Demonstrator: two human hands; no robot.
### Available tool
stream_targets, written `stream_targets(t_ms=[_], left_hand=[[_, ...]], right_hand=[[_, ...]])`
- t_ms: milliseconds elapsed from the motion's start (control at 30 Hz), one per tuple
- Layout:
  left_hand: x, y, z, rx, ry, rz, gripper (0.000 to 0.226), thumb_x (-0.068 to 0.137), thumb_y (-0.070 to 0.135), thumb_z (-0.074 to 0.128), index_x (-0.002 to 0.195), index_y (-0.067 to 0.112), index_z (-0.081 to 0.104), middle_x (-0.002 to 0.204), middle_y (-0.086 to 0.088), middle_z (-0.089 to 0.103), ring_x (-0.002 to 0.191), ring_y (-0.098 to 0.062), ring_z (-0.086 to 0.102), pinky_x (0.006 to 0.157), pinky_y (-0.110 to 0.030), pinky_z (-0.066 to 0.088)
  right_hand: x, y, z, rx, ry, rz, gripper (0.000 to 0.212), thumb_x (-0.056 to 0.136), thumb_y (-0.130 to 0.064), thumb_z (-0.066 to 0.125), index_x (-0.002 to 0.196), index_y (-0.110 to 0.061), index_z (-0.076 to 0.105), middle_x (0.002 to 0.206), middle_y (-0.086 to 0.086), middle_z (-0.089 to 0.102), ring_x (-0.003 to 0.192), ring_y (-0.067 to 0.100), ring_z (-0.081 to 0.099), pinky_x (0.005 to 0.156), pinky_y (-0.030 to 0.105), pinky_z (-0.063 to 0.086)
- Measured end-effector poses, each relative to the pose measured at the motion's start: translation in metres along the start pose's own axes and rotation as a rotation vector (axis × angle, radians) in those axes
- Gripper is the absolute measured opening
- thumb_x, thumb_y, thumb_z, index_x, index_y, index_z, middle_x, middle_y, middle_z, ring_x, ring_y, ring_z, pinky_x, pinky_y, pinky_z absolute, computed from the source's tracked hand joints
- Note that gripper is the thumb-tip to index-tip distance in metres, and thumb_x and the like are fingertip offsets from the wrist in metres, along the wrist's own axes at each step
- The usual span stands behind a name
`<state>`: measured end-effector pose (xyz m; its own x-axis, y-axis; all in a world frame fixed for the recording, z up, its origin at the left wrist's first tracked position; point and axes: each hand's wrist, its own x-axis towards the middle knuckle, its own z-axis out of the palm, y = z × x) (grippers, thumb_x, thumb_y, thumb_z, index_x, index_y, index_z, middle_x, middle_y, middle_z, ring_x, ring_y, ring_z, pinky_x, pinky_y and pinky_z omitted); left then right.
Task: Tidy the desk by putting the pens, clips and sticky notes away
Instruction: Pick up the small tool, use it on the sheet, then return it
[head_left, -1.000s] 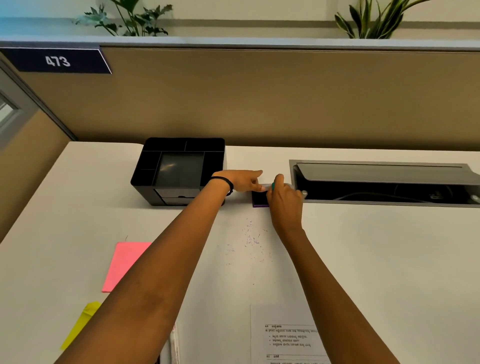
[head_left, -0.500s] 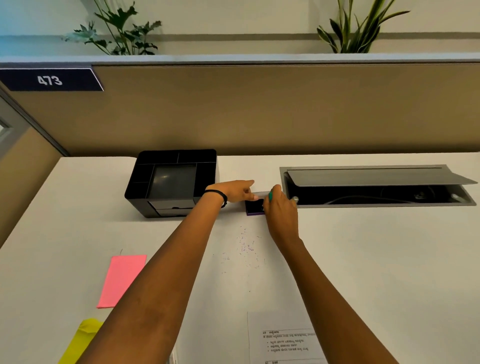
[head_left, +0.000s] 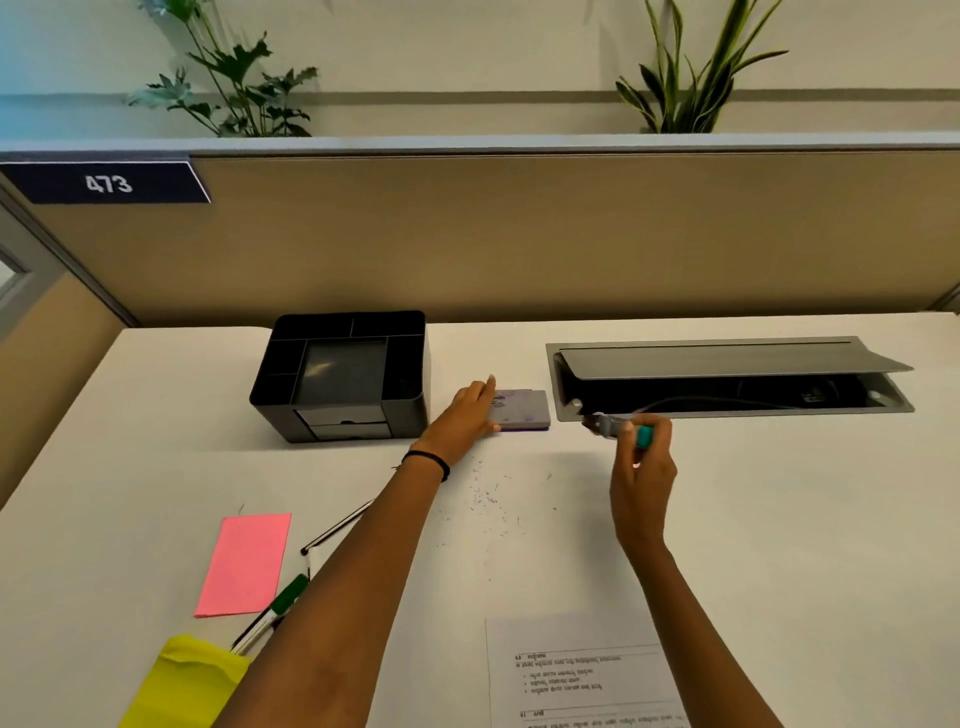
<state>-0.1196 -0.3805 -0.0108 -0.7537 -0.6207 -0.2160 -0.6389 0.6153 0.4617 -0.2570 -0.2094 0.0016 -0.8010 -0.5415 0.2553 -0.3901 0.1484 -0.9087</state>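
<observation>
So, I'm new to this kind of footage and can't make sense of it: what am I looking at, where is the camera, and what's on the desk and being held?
No machine here: the grips are a person's two bare hands, filmed by one camera worn on the head, looking down. The left grip rests on a small grey pad beside the black desk organiser. The right grip holds a small tool with a teal end. On the white desk lie a pink sticky note, yellow paper, pens and a printed sheet.
</observation>
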Motion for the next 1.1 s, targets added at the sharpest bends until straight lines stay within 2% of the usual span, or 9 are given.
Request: stream_targets(t_ms=[200, 333, 500, 700, 767, 833, 933, 1033, 1100], left_hand=[[-0.022, -0.002, 0.019, -0.071, 0.128, -0.056, 0.077, 0.094, 0.026, 0.052, 0.148, 0.013, -0.001, 0.158, -0.011, -0.004, 0.146, -0.028, -0.001, 0.117, -0.037, 0.011], [-0.046, 0.001, 0.027, -0.049, 0.204, -0.028, 0.075, 0.094, 0.030, 0.051, 0.148, 0.016, 0.000, 0.158, -0.011, -0.004, 0.146, -0.027, 0.002, 0.117, -0.035, 0.012], [-0.083, 0.016, 0.042, -0.091, 0.199, 0.005, 0.072, 0.094, 0.035, 0.049, 0.147, 0.019, 0.002, 0.158, -0.009, -0.001, 0.146, -0.025, 0.004, 0.117, -0.035, 0.012], [-0.138, 0.039, 0.076, -0.112, 0.170, 0.065, 0.067, 0.096, 0.036, 0.044, 0.147, 0.023, 0.003, 0.157, -0.006, -0.016, 0.145, -0.020, -0.009, 0.117, -0.031, -0.001], [-0.161, 0.048, 0.083, -0.173, 0.197, 0.085, 0.061, 0.097, 0.033, 0.044, 0.147, 0.023, 0.011, 0.157, 0.000, -0.009, 0.144, -0.013, -0.004, 0.116, -0.027, 0.001], [-0.186, 0.056, 0.087, -0.265, 0.262, 0.105, 0.049, 0.097, 0.028, 0.046, 0.143, 0.020, 0.031, 0.155, 0.005, 0.012, 0.141, -0.008, 0.015, 0.116, -0.025, 0.014], [-0.217, 0.064, 0.092, -0.326, 0.409, 0.082, 0.021, 0.094, 0.024, 0.054, 0.109, 0.016, 0.066, 0.129, 0.007, 0.057, 0.112, -0.009, 0.058, 0.094, -0.018, 0.044], [-0.241, 0.069, 0.098, -0.441, 0.448, 0.008, 0.012, 0.089, 0.024, 0.061, 0.091, 0.015, 0.070, 0.100, 0.007, 0.070, 0.092, -0.008, 0.065, 0.081, -0.023, 0.053], [-0.255, 0.070, 0.106, -0.461, 0.411, 0.005, 0.012, 0.088, 0.025, 0.063, 0.091, 0.015, 0.070, 0.098, 0.008, 0.070, 0.092, -0.007, 0.064, 0.083, -0.026, 0.053]], right_hand=[[-0.006, -0.006, -0.021, 0.290, 0.046, 0.213, 0.007, 0.098, -0.014, 0.039, 0.096, -0.012, 0.046, 0.072, 0.000, 0.047, 0.061, 0.010, 0.042, 0.053, 0.011, 0.039], [-0.011, -0.016, -0.042, 0.475, 0.094, 0.329, 0.024, 0.094, -0.007, 0.041, 0.077, -0.021, 0.049, 0.062, -0.001, 0.041, 0.054, 0.010, 0.040, 0.056, 0.016, 0.038], [-0.024, -0.031, -0.070, 0.651, 0.151, 0.475, 0.025, 0.090, -0.009, 0.038, 0.069, -0.019, 0.047, 0.049, -0.008, 0.038, 0.043, 0.006, 0.037, 0.057, 0.022, 0.036], [-0.045, -0.047, -0.106, 0.824, 0.182, 0.545, 0.026, 0.084, -0.011, 0.044, 0.060, -0.017, 0.051, 0.050, -0.006, 0.040, 0.042, 0.007, 0.034, 0.041, 0.015, 0.038], [-0.054, -0.054, -0.117, 0.823, 0.168, 0.534, 0.024, 0.083, -0.011, 0.044, 0.061, -0.015, 0.050, 0.046, -0.007, 0.039, 0.041, 0.008, 0.033, 0.039, 0.016, 0.037], [-0.065, -0.059, -0.126, 0.811, 0.151, 0.512, 0.023, 0.083, -0.011, 0.043, 0.061, -0.015, 0.049, 0.045, -0.008, 0.039, 0.041, 0.008, 0.033, 0.040, 0.016, 0.036], [-0.079, -0.064, -0.140, 0.781, 0.127, 0.483, 0.022, 0.082, -0.013, 0.043, 0.061, -0.016, 0.048, 0.045, -0.007, 0.039, 0.040, 0.008, 0.031, 0.041, 0.017, 0.035], [-0.092, -0.064, -0.153, 0.735, 0.118, 0.473, 0.021, 0.080, -0.014, 0.043, 0.060, -0.017, 0.047, 0.045, -0.009, 0.040, 0.041, 0.009, 0.033, 0.041, 0.017, 0.034], [-0.101, -0.061, -0.162, 0.712, 0.124, 0.464, 0.019, 0.079, -0.013, 0.042, 0.061, -0.017, 0.046, 0.044, -0.010, 0.039, 0.042, 0.010, 0.032, 0.042, 0.018, 0.032]])
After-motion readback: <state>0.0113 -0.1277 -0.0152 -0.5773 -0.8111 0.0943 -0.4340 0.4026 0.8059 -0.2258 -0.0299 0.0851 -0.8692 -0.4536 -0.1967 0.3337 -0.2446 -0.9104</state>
